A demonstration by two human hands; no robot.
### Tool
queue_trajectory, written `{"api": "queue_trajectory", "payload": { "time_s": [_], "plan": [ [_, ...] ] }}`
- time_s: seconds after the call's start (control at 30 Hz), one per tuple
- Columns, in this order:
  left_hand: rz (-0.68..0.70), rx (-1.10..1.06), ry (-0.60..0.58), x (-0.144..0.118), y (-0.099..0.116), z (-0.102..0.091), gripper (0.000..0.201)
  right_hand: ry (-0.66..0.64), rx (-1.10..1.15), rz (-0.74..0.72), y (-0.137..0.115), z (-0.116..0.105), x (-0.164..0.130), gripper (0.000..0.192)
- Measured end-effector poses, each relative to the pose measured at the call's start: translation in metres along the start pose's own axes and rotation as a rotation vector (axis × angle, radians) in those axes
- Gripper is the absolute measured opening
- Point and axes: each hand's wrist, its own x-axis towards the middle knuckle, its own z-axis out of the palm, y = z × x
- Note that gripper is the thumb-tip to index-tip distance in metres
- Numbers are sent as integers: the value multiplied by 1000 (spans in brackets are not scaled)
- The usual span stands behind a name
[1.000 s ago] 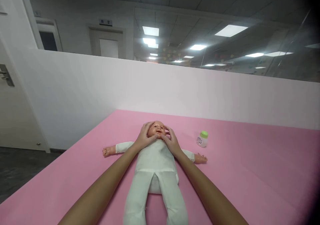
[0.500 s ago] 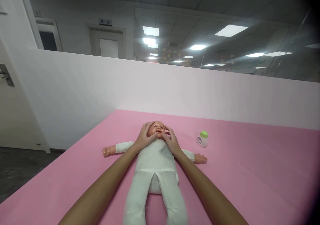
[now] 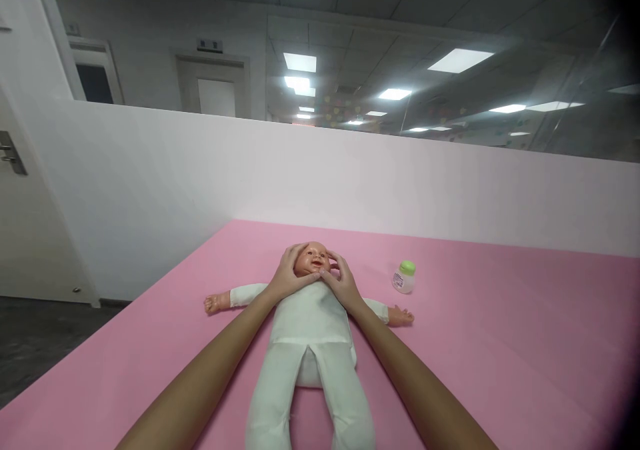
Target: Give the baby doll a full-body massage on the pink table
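Lying on its back in the middle of the pink worktop [image 3: 500, 343], the baby doll [image 3: 310, 330] in a white suit has its arms spread and its legs toward the camera. Both hands cup its head: the left hand [image 3: 286, 278] curls against one cheek, the right hand [image 3: 341, 282] against the other, thumbs meeting near the chin, fingers bent around the face. A small white bottle with a green cap [image 3: 405, 277] stands upright to the right, near the doll's outstretched hand. A white partition [image 3: 350, 183] rises behind.

Pink table [image 3: 500, 343]: doll [image 3: 310, 330] flat on its back mid-surface, small green-capped bottle [image 3: 404, 277] upright nearby.
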Motion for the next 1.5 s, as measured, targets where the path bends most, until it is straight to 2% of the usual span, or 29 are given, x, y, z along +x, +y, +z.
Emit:
{"api": "queue_trajectory", "payload": {
  "time_s": [0.23,0.43,0.63,0.73,0.9,1.07,1.27,1.4,1.5],
  "plan": [
    [10,1,16,1,-2,1,59,4,-2,-12,5,1,1,47],
    [-3,9,20,2,-6,2,61,7,-6,-11,5,1,1,49],
    [-15,5,49,4,-4,3,45,22,8,-4,9,2,3,45],
    [-17,-4,39,3,-4,3,48,16,9,-6,6,2,2,47],
    [-15,-4,29,2,-4,3,67,5,-8,-10,2,1,0,52],
    [-7,6,33,2,-3,2,53,14,5,-15,3,1,1,46],
    [-30,-18,29,1,-2,3,66,-1,-1,-9,2,1,1,54],
    [-15,-6,32,2,-4,3,58,2,7,-14,5,1,1,45],
    [-13,-3,27,2,-5,3,58,3,1,-11,4,1,1,47]
  ]
}}
